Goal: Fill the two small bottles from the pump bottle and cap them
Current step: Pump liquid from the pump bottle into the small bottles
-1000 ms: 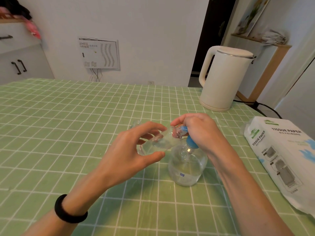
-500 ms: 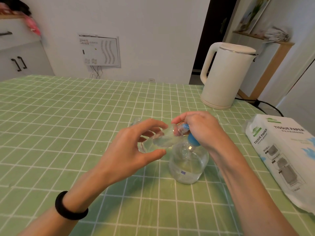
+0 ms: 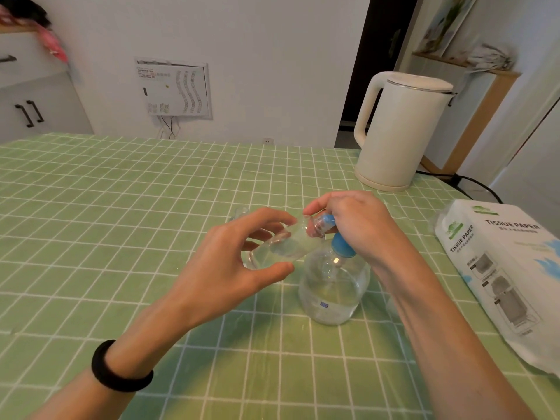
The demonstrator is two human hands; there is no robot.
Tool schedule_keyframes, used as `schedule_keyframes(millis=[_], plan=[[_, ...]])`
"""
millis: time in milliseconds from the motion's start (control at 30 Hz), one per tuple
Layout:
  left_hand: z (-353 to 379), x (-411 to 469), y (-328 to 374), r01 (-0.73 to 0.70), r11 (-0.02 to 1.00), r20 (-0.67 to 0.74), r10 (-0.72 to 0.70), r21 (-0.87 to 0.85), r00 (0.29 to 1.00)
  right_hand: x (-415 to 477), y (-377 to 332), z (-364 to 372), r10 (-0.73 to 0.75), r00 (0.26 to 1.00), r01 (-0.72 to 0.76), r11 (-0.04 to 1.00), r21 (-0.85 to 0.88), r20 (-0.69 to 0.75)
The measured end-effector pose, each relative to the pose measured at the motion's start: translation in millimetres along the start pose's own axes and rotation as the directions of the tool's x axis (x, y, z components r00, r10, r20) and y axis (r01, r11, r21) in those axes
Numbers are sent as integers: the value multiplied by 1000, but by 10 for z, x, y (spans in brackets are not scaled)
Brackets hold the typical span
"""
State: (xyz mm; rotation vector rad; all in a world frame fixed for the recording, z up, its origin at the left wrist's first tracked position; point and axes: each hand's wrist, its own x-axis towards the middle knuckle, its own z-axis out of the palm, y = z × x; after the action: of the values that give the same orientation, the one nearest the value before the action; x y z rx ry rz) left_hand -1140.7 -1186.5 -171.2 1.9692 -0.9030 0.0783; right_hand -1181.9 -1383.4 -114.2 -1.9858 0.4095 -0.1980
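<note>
My left hand [image 3: 230,262] grips a small clear bottle [image 3: 280,248], tilted on its side with its mouth against the blue spout of the pump bottle [image 3: 333,283]. The small bottle holds some clear liquid. The pump bottle is clear, round and partly full, standing on the green checked tablecloth [image 3: 121,222]. My right hand [image 3: 357,225] is curled over its blue pump head [image 3: 341,245]. Behind my left hand the top of another small clear item [image 3: 239,213] shows; most of it is hidden.
A white electric kettle [image 3: 400,131] stands at the back right with its cable trailing off the table. A pack of tissue paper [image 3: 503,274] lies along the right edge. A cabinet and a wall panel are behind the table.
Both hands and the bottles have held their places; only the camera has shifted slightly.
</note>
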Motion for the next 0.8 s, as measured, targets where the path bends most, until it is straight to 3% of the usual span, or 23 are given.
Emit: schedule_keyframes(millis=[800], plan=[[4, -17, 22, 3, 1000, 1, -3, 4, 1000, -27, 22, 10, 35, 997, -36, 999, 14, 62]])
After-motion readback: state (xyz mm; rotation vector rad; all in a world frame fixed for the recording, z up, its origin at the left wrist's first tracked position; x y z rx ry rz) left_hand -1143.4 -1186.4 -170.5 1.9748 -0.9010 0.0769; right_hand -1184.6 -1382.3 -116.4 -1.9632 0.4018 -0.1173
